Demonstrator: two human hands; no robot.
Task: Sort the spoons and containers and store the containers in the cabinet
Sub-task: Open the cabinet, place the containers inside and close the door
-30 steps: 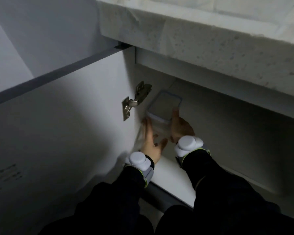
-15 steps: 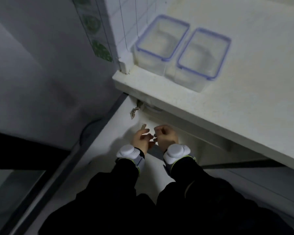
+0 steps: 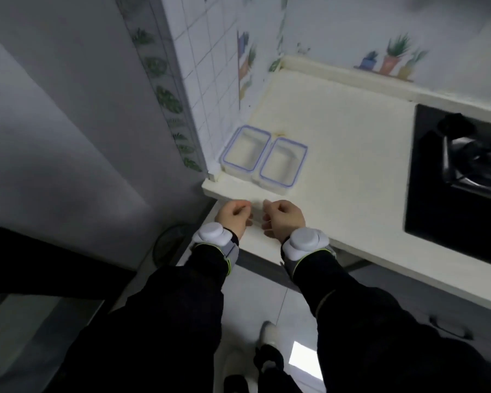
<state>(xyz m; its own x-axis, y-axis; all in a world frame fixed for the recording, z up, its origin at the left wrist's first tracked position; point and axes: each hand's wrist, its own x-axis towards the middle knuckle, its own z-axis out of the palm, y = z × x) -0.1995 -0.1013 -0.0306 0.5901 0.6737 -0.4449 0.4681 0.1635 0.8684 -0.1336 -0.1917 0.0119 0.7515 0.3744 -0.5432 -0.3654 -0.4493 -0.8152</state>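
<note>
Two clear rectangular containers with blue rims stand side by side at the counter's left front corner, the left container [image 3: 245, 150] against the tiled wall and the right container [image 3: 283, 163] touching it. My left hand [image 3: 233, 216] and my right hand [image 3: 284, 218] hover just in front of them over the counter edge. Both hands are loosely curled with nothing in them. No spoons are in view. The cabinet interior is hidden under the counter.
The cream countertop [image 3: 352, 154] stretches right to a black gas stove [image 3: 459, 177]. A tiled wall [image 3: 210, 80] closes the left side. An open cabinet door edge [image 3: 182, 259] juts out below my left wrist. My feet stand on the grey floor [image 3: 267, 336].
A second ago both hands held a container inside the cabinet. They let it go and rose to the counter edge while the view lifted to the countertop.
</note>
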